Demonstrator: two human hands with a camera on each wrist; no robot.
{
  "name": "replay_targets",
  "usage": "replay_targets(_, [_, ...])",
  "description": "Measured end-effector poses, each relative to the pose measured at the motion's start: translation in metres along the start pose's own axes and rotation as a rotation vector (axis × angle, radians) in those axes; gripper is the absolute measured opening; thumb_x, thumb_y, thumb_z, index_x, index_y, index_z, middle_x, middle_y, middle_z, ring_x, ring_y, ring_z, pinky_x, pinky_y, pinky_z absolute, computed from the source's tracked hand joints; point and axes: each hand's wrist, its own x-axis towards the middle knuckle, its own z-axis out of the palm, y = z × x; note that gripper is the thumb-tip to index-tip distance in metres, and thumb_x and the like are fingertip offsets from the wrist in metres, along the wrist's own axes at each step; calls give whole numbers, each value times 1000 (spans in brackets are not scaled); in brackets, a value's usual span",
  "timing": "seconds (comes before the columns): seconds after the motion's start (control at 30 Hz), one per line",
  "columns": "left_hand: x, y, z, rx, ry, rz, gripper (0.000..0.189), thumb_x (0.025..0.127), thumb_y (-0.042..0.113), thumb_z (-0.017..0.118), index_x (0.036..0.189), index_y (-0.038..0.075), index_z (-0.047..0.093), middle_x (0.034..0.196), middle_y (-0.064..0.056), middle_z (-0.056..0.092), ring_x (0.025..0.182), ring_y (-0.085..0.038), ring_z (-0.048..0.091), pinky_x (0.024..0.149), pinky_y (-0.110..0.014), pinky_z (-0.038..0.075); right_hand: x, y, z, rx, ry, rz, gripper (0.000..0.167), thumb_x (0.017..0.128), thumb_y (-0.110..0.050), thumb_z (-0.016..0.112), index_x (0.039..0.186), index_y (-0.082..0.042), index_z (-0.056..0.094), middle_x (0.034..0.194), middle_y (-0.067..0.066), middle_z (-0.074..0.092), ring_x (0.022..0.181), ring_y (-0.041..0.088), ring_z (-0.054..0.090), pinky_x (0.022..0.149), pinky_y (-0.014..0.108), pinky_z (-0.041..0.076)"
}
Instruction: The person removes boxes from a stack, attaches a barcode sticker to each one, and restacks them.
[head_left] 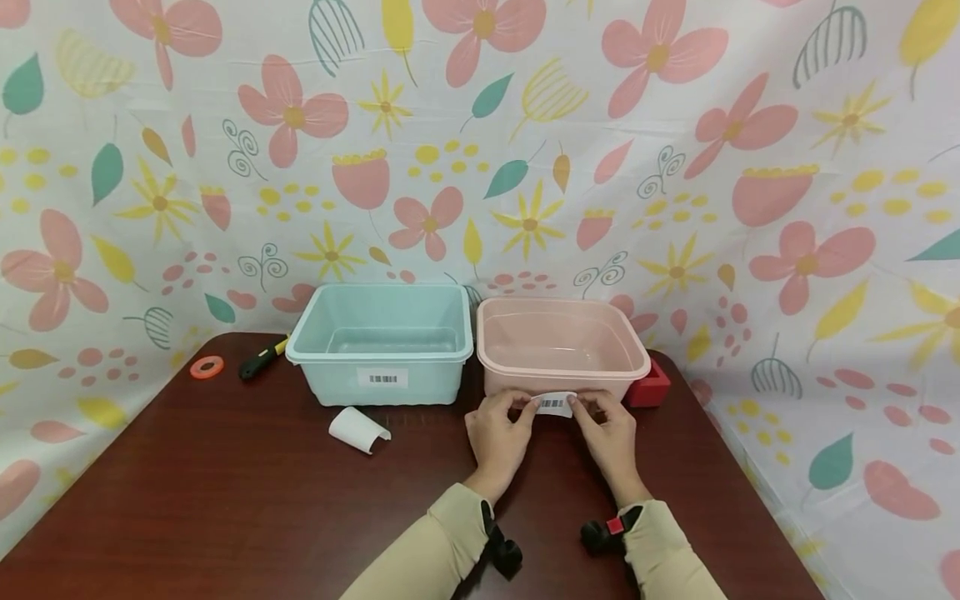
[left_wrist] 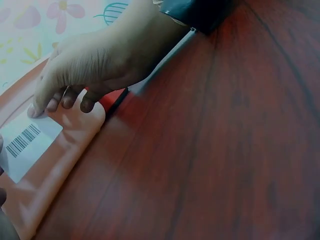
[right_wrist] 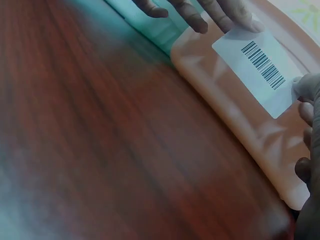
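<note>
Both hands hold a white barcode label [head_left: 553, 404] against the front of the pink bin [head_left: 562, 379]. The left hand [head_left: 498, 433] pinches the label's left end between thumb and fingers. At the opposite end, the right hand [head_left: 609, 433] pinches it the same way. In the right wrist view, the label [right_wrist: 260, 70] lies slantwise over the pink wall, its printed bars facing out. Whether its back touches the wall cannot be told. To the left stands a light blue bin [head_left: 330, 375] with a similar barcode label [head_left: 382, 378] on its front.
A curled white piece of paper [head_left: 358, 430] lies before the blue bin. An orange tape roll [head_left: 207, 367] and a dark-handled tool with a yellow part [head_left: 262, 360] lie at the far left. Beside the pink bin sits a red block-like object [head_left: 649, 385]. Flowered cloth hangs behind the table.
</note>
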Motion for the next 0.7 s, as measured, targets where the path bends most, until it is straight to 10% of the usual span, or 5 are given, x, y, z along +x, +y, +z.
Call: replay_targets(0.7, [9, -5, 10, 106, 145, 147, 22, 80, 44, 84, 75, 27, 72, 79, 11, 58, 74, -10, 55, 73, -37, 34, 8, 5, 2, -100, 68, -156, 16, 81, -9, 85, 75, -11, 71, 67, -3, 54, 61, 10, 46, 56, 16, 31])
